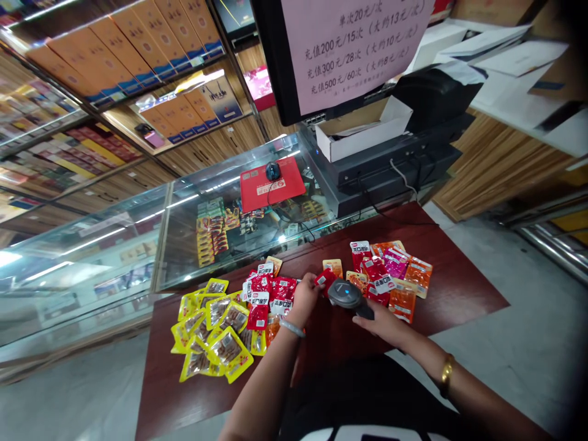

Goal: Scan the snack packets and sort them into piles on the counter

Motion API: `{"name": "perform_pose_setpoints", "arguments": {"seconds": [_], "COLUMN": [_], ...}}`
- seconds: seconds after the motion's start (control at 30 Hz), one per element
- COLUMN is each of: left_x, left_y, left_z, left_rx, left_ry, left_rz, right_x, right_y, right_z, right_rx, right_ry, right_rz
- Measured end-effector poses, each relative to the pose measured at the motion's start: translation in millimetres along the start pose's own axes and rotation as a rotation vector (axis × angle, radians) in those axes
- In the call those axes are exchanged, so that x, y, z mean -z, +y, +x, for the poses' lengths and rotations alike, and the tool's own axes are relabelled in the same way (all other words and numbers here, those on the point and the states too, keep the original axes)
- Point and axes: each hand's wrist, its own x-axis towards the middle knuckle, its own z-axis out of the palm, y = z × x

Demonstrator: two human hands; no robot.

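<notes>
My left hand (305, 298) pinches a red snack packet (325, 278) by its edge, just over the dark red table (321, 343). Wrapped round the handle of a grey barcode scanner (345, 295) is my right hand (374, 321); the scanner's head is close to the packet and covers part of it. Left of my left hand lie red packets (258, 312) and a heap of yellow packets (227, 346). Beyond the scanner, on the right, are more red packets (376, 269), orange packets (418, 272) and a magenta packet (395, 262).
A glass display counter (184, 245) borders the table's far side, with a red mouse pad (250, 190) and a black mouse (272, 171) on it. A monitor with a pink price sheet (353, 49) stands behind an open white box (362, 138). Cables run near the table's far edge.
</notes>
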Motion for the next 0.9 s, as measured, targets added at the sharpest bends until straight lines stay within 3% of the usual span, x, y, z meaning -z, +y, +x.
{"name": "perform_pose_setpoints", "arguments": {"seconds": [0.23,0.37,0.47,0.53,0.6,0.7,0.8,0.9], "left_x": [31,82,123,130,110,47,-16,-45], "left_y": [-1,-23,-35,-31,-18,10,32,40], "left_z": [-23,-48,-61,-60,-49,-25,-3,7], "left_rx": [-0.05,0.082,0.147,0.089,-0.009,-0.125,-0.106,-0.042], "left_ry": [0.052,0.129,0.314,0.449,0.457,0.278,0.208,0.176], "left_rz": [0.08,0.185,0.521,0.704,0.746,0.659,0.642,0.669], "right_x": [-11,-14,-12,-9,-5,0,5,10], "right_y": [-18,-10,-1,4,8,11,12,12], "right_z": [5,5,2,0,-2,-6,-9,-12], "right_rx": [0.091,0.091,0.065,0.042,0.011,-0.028,-0.046,-0.061], "right_ry": [-0.11,-0.123,-0.106,-0.08,-0.036,0.038,0.089,0.128], "right_rz": [0.002,0.03,0.031,0.026,0.024,0.021,0.017,0.003]}}
